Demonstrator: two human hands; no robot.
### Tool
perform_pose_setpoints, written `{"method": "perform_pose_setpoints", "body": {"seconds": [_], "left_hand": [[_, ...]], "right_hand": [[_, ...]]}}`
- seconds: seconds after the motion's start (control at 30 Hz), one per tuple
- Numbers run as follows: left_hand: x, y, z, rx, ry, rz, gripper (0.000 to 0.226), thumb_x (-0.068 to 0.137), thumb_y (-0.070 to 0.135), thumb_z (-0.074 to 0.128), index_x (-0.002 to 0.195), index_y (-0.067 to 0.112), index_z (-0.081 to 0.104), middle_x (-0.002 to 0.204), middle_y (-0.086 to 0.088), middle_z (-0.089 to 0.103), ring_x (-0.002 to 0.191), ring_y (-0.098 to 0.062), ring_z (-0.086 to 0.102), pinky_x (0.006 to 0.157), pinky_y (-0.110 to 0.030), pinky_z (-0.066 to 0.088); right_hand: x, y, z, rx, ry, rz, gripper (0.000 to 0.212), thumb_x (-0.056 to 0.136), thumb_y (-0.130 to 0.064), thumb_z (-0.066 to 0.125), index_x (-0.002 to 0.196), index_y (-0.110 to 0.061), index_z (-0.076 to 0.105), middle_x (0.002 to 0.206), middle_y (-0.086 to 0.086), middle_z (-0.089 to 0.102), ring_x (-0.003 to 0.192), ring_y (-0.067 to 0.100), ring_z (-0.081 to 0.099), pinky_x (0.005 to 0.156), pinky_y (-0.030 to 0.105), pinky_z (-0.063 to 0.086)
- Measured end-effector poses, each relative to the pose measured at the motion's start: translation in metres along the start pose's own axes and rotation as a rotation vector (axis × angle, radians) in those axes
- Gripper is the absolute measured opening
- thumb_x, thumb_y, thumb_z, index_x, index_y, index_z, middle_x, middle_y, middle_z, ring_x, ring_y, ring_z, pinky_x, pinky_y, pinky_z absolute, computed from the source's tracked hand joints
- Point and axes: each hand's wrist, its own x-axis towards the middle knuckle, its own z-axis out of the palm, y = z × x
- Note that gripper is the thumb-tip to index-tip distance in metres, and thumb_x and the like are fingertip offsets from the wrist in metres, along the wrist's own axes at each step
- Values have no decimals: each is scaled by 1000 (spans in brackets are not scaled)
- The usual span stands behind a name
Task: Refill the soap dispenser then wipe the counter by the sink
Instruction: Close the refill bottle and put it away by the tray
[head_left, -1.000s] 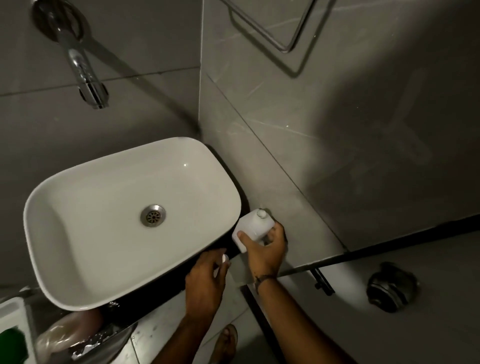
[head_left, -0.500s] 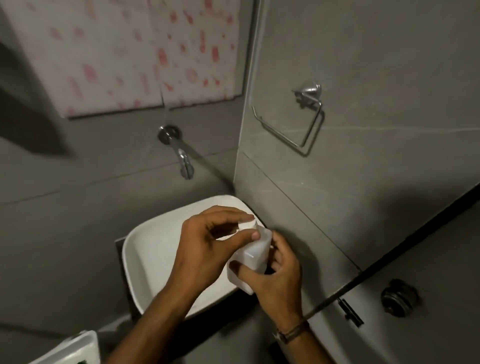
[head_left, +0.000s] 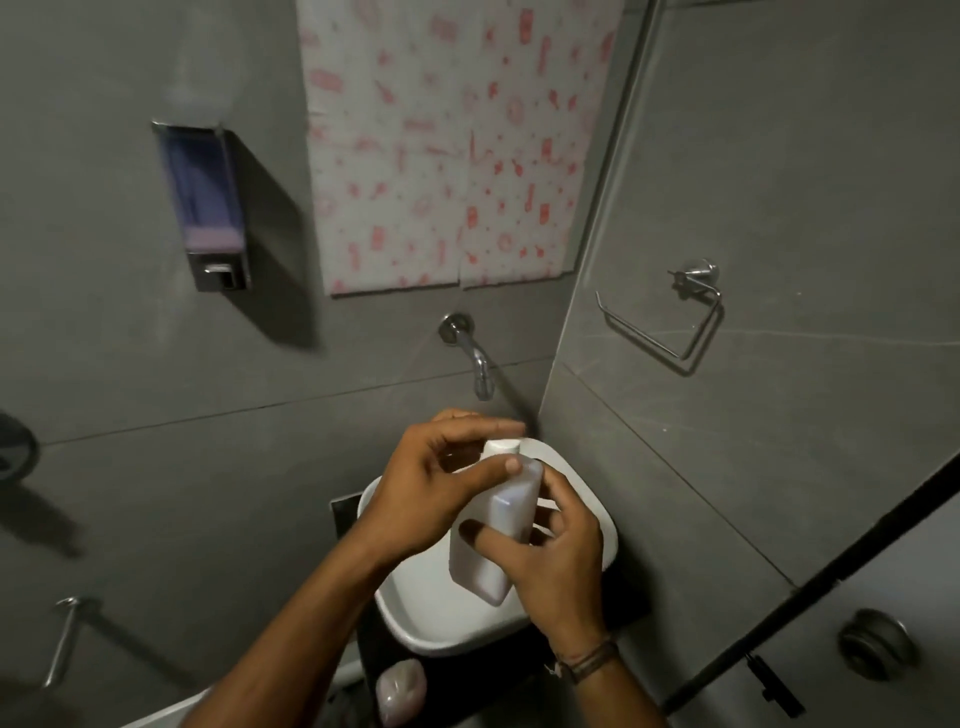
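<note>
A white plastic refill bottle (head_left: 493, 540) is held over the white basin (head_left: 431, 613). My right hand (head_left: 550, 561) grips the bottle's body from the right. My left hand (head_left: 436, 483) pinches the white cap (head_left: 501, 446) at the bottle's top between thumb and fingers. The wall-mounted soap dispenser (head_left: 205, 208) hangs up on the left wall, with a clear chamber and a low layer of pale purple soap at its bottom. The dark counter (head_left: 345, 512) shows only as a thin strip beside and below the basin.
A chrome tap (head_left: 475, 358) sticks out of the wall above the basin. A chrome ring holder (head_left: 675, 322) is on the right wall. A patterned pink-and-white sheet (head_left: 447, 145) covers the wall above. A pale pinkish object (head_left: 400, 686) lies below the basin.
The view has tilted up from the basin to the wall. The bottle was lifted off the counter by the right hand, and the left hand came onto its cap.
</note>
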Motion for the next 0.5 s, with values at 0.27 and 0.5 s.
{"method": "perform_pose_setpoints", "body": {"seconds": [0.27, 0.5], "left_hand": [[-16, 3, -24, 161, 138, 26, 22, 84, 28, 91, 99, 41, 81, 107, 14, 69, 107, -7, 70, 90, -28, 57], [-27, 5, -32, 162, 133, 28, 15, 94, 30, 62, 103, 31, 73, 115, 9, 77, 113, -17, 73, 99, -50, 60]], "right_hand": [[-7, -11, 26, 20, -60, -4, 74, 51, -45, 96, 118, -45, 66, 112, -18, 75, 96, 10, 75, 73, 33, 66], [-10, -13, 34, 43, -92, -2, 74, 50, -40, 98, 117, -38, 68, 110, -13, 76, 94, 13, 76, 71, 37, 67]]}}
